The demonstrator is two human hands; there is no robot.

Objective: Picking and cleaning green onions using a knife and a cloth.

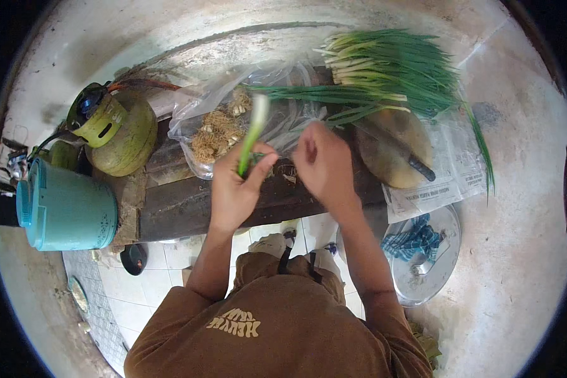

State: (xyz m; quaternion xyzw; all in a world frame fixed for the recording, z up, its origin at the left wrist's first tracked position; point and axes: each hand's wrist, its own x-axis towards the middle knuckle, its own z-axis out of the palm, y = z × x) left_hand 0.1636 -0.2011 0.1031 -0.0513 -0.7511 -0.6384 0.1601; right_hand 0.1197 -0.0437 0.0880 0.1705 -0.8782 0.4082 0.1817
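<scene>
My left hand [236,189] grips a scallion [253,132], its white end pointing up and blurred. To its right, my right hand [325,165] is raised over the dark wooden table [170,205] with curled fingers, blurred by motion; I cannot tell if anything is in it. Behind my left hand lies a clear plastic bag [185,112] with scallion root trimmings [215,134] in it. Several scallions [312,92] stretch across beyond my hands, and a large bunch of scallions [401,66] lies at the back right. A knife [420,167] rests on a round wooden cutting board [397,172].
On the left stand a green gas cylinder [137,141] with its regulator and hose, and a turquoise lidded bucket [75,208]. Newspaper [458,175] lies beside the board. Lower right, a round metal tray [437,283] holds a blue checked cloth [413,238]. A black pan [133,259] is lower left.
</scene>
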